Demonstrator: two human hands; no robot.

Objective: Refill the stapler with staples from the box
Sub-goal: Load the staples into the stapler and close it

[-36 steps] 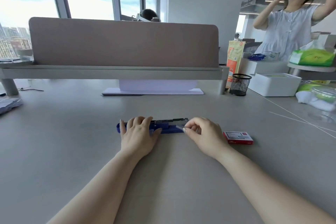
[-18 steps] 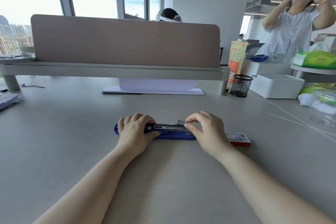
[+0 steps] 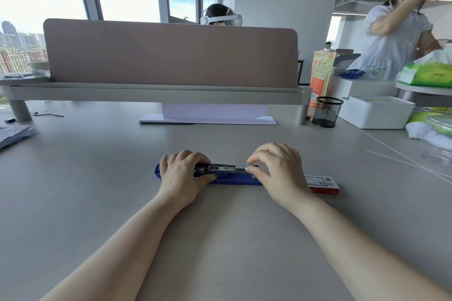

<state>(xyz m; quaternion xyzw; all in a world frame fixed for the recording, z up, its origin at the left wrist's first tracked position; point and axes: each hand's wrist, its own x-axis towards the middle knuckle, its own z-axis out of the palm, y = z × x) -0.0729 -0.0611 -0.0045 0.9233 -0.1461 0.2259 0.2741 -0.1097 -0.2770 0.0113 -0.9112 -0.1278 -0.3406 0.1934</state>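
A blue stapler (image 3: 232, 177) lies opened flat on the grey desk (image 3: 97, 190), its metal staple channel facing up. My left hand (image 3: 182, 176) presses down on the stapler's left part and holds it still. My right hand (image 3: 276, 171) pinches a silvery strip of staples (image 3: 240, 165) between thumb and forefinger, right over the right end of the channel. The red and white staple box (image 3: 322, 184) lies on the desk just right of my right hand, partly hidden behind my wrist.
A desk divider (image 3: 171, 56) on a raised shelf spans the back. A black mesh pen cup (image 3: 327, 111), a white box (image 3: 376, 111) and green packets stand at the back right. One person stands at the right, another sits behind the divider.
My right hand has moved left and up onto the stapler's right end, bringing the strip of staples over the channel. My left hand has stayed on the stapler.
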